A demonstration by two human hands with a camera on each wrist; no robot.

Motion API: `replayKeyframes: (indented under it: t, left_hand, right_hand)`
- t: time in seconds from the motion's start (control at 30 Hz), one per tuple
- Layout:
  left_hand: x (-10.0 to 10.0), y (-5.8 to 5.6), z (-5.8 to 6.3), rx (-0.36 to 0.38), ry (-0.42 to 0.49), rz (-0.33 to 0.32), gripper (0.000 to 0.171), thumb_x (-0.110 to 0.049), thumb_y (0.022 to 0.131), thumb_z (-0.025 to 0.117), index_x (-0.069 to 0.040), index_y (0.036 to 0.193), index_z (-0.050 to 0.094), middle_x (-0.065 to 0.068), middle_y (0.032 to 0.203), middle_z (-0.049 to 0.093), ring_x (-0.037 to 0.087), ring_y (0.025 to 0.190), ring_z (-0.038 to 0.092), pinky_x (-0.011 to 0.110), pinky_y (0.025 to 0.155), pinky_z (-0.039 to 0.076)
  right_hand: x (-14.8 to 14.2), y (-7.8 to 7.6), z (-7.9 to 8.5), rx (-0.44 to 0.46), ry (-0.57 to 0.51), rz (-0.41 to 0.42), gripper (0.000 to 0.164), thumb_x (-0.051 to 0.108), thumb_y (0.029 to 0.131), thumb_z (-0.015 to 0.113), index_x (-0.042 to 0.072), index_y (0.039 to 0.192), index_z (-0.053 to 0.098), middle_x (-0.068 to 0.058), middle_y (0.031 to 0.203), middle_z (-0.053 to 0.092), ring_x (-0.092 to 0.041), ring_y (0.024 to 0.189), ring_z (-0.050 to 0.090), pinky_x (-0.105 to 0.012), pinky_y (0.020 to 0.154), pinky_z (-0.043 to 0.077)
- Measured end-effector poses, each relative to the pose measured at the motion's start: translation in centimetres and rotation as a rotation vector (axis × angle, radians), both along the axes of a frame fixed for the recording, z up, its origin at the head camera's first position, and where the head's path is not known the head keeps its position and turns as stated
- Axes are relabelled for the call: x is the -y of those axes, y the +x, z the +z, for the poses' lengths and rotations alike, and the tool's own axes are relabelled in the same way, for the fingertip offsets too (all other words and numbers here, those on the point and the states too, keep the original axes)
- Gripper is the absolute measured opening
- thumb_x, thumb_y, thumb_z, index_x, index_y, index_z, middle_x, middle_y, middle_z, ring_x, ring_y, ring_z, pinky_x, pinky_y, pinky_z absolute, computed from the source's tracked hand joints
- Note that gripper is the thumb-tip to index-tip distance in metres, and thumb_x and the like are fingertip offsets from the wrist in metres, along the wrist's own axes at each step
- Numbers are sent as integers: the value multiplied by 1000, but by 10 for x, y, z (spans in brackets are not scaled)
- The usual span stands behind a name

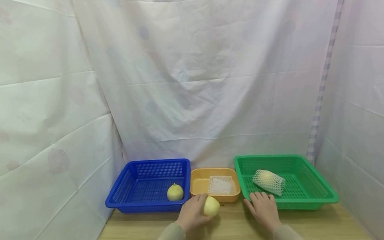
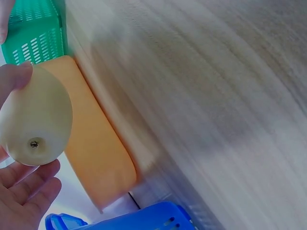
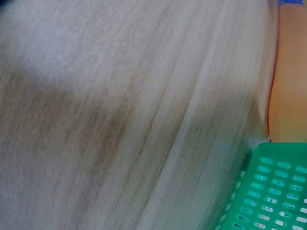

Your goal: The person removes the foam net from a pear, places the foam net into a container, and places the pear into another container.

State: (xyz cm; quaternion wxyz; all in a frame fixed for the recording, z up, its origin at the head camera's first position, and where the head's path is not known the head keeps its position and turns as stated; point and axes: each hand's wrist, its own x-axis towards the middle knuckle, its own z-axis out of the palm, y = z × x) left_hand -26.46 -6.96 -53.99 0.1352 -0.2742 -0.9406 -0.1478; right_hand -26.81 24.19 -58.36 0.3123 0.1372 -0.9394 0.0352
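Yellow fruit (image 1: 213, 206), bare and smooth, is held by the left hand (image 1: 193, 213), whose thumb and fingers clasp it from opposite sides. It is just in front of the orange tray (image 1: 199, 186) and near the blue basket (image 1: 144, 209); I cannot tell whether it touches the worktop (image 1: 231, 225). In the left wrist view its long axis seems to run between the blue basket and the green basket (image 1: 308, 203), dimpled end toward the blue. A white net sleeve (image 1: 220, 185) lies in the tray, beyond the fruit and slightly right; the left hand is nearer to it. The right hand (image 1: 263, 208) rests on the green basket's near rim, thumb apart from its fingers.
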Motion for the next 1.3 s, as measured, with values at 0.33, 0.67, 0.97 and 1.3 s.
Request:
replayKeyframes:
  t: [0.33,0.67,0.97,1.3]
  left_hand:
    - [2,-1,8,30,10,14,77,-48,67,84,-15,129,53,3,111,63,17,92,61,34,74,52]
    - [2,-2,17,4,-15,-5,76,-48,68,83,-15,130,52,3,112,63,19,93,61,36,81,50]
    - [3,-8,24,-47,-35,-12,76,-48,68,83,-14,130,52,4,112,64,21,93,61,37,80,50]
    - [7,-12,32,-26,-30,16,77,-46,70,82,-13,132,50,5,115,62,23,98,60,41,86,49]
  right_hand:
    - [1,2,3,38,-6,-12,28,43,91,64,20,80,52,3,74,49,-19,67,43,-42,64,35]
    - [1,2,1,35,-14,-13,28,43,91,63,20,80,52,3,75,50,-19,68,43,-43,65,35]
    - [2,1,1,20,-16,-6,28,43,91,63,19,80,52,2,76,51,-20,69,44,-43,64,36]
    - [0,0,-1,-1,-12,2,29,44,90,63,20,78,50,4,72,47,-19,65,41,-41,62,34]
